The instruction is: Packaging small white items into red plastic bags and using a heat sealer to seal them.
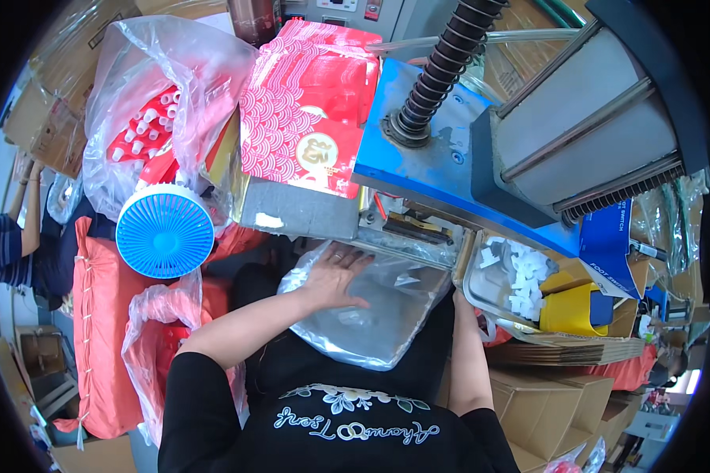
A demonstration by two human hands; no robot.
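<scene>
The plastic-covered tray [379, 327] is set beneath the left hand [338, 277], which is held over its upper left, fingers spread and unclenched. The right hand is hidden; its grip cannot be told.

The scene is viewed from the person's head through a wide fisheye lens, pitched steeply down; the left hand [331, 282] is seen from above near mid-frame, the black shirt [347, 451] close at the bottom edge.
</scene>
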